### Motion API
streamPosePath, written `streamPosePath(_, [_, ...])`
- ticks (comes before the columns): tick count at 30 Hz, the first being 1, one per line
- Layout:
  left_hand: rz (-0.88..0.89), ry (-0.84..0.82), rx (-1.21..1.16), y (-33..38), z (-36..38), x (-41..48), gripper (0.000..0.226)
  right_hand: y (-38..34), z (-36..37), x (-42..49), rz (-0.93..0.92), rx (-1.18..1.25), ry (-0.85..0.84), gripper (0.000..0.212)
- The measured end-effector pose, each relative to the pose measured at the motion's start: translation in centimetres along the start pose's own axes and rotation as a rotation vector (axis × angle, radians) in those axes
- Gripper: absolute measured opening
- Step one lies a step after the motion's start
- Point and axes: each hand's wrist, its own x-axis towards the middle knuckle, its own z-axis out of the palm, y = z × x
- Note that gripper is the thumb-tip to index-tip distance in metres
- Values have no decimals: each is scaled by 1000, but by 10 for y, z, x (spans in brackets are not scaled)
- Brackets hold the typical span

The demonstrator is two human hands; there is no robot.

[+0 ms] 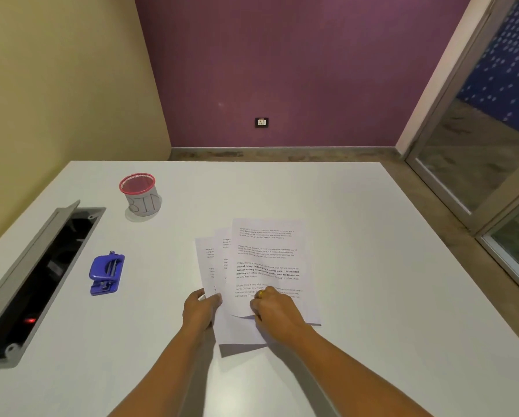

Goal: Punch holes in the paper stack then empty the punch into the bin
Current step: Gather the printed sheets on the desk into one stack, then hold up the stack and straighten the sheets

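Two bare hands are gripping fanned printed sheets of paper on a white table — the left hand is pinching the left edge, the right hand is curling closed on the lifted near edge. A blue hole punch is sitting untouched well to the left; the bin is standing beyond it.

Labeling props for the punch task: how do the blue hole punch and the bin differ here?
The hole punch is blue, low and flat; the bin is a grey upright cup with a red mesh rim. The bin is marked "BIN"; the punch shows no label. The bin sits farther back than the punch. Both stand untouched on the white table, left of the papers.
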Motion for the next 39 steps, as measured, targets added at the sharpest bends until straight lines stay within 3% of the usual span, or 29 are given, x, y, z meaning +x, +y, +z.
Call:
streamPosePath(12, [73, -15, 109, -4, 6, 11, 55, 2, 0, -2, -34, 196, -123, 28])
streamPosePath(17, [177, -2, 192, 7, 4, 7, 59, 28, 1, -3, 254, 476, -19, 35])
streamPosePath(24, [292, -88, 124, 39, -4, -5, 64, 77, -14, -14, 692, 754, 68, 46])
streamPosePath(29, [353, -197, 8, 61, -21, -15, 61, 96, -32, -21, 861, 1135, 134, 57])
streamPosePath(31, [368, -261, -64, 67, -26, -19, 60, 98, -43, -24, 822, 1426, 145, 49])
streamPosePath(35, [368, -398, -118, 73, -31, -26, 59, 100, -65, -30, 570, 1930, 140, 29])
streamPosePath(39, [316, -518, -71, 68, -29, -32, 55, 96, -71, -30, 492, 1864, 126, 33])
